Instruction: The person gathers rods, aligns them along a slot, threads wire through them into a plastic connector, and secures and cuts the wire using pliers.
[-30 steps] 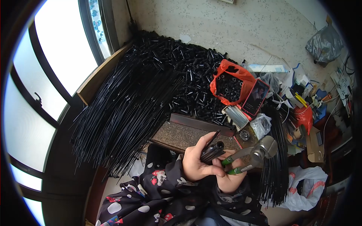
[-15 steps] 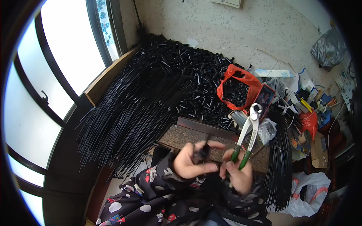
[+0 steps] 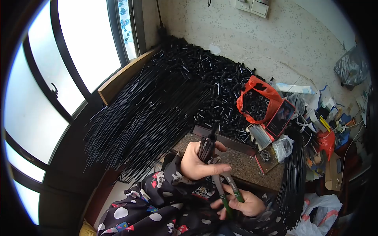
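Note:
A bundle of black rods with a black tube among them (image 3: 206, 148) is gripped upright in my left hand (image 3: 199, 163), its thumb stretched to the right. Lower right, my right hand (image 3: 247, 203) holds green-handled pliers (image 3: 231, 187) by their handles. The pliers' head lies by the lower part of the bundle, partly hidden by my left hand. Beyond my hands is the brown speckled work surface (image 3: 252, 165) with a dark metal bar (image 3: 228, 140) along its far side.
Long black rods (image 3: 138, 118) cover the left, with a heap of short black tubes (image 3: 208, 65) behind. A red bag of small parts (image 3: 258, 100), a phone (image 3: 280, 118) and a clear plastic bag (image 3: 282, 148) are at the right. More rods (image 3: 293, 181) hang nearby.
The pliers, raised with their head upward half a second ago, have swung down and left to the bundle in my left hand. My right hand has lowered. The view has shifted.

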Demonstrator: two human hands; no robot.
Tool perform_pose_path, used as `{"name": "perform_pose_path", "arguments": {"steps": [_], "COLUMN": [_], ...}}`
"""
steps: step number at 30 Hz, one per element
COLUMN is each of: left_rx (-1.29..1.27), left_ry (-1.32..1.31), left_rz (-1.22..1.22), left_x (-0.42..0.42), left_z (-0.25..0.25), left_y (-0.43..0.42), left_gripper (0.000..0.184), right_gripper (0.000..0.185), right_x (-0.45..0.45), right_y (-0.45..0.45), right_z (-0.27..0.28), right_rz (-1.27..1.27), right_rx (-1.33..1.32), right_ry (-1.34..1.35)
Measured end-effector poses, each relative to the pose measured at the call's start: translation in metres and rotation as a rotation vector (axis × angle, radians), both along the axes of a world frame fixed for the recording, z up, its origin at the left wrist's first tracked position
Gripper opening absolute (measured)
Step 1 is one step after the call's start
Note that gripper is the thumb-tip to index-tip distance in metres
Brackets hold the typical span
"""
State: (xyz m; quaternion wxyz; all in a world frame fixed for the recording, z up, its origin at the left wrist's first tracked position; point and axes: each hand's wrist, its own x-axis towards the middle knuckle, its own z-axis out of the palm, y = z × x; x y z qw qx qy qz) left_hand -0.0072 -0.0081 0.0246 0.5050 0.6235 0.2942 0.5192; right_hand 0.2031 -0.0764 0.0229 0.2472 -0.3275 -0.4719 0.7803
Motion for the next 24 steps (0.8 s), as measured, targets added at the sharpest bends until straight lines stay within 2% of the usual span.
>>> {"name": "perform_pose_path", "arguments": {"steps": [2, 3, 6, 7, 10, 11, 14, 15, 18, 19, 22, 24], "left_rx": [-0.042, -0.043, -0.093, -0.094, 0.019, 0.026, -0.026, -0.024, -0.07, -0.067, 0.07, 0.062], "left_ry": [0.031, 0.029, 0.006, 0.004, 0.0, -0.006, -0.124, -0.124, -0.271, -0.27, -0.166, -0.158], "left_rz": [0.05, 0.052, 0.139, 0.142, 0.113, 0.117, 0.048, 0.051, 0.034, 0.034, 0.141, 0.119], "left_x": [0.002, 0.004, 0.01, 0.012, 0.015, 0.015, 0.012, 0.012, 0.013, 0.014, 0.016, 0.014], "left_z": [-0.002, -0.004, -0.017, -0.022, -0.032, -0.028, -0.004, 0.001, 0.013, 0.01, -0.006, -0.007], "left_y": [-0.003, -0.004, -0.003, -0.001, 0.007, 0.008, 0.001, -0.002, -0.005, -0.005, -0.006, -0.005], "left_gripper": [0.035, 0.035, 0.028, 0.028, 0.026, 0.026, 0.026, 0.026, 0.024, 0.024, 0.027, 0.027], "right_gripper": [0.038, 0.038, 0.039, 0.039, 0.042, 0.042, 0.036, 0.036, 0.037, 0.037, 0.038, 0.038], "right_x": [0.01, 0.01, 0.01, 0.01, 0.005, 0.003, -0.008, -0.011, -0.02, -0.023, -0.03, -0.027], "right_y": [0.004, 0.005, 0.003, 0.002, -0.006, -0.007, -0.011, -0.01, -0.008, -0.01, -0.017, -0.016], "right_z": [0.007, 0.007, 0.002, -0.002, -0.02, -0.023, -0.029, -0.028, -0.022, -0.021, -0.02, -0.024], "right_rz": [0.106, 0.108, 0.133, 0.136, -0.005, -0.003, -0.237, -0.235, -0.349, -0.35, -0.331, -0.317], "right_rx": [-0.236, -0.237, -0.015, -0.016, 0.488, 0.497, 0.616, 0.618, 0.894, 0.897, 0.693, 0.692], "right_ry": [-0.011, -0.013, -0.472, -0.475, -0.896, -0.901, -0.366, -0.366, -0.588, -0.587, -0.642, -0.629]}}
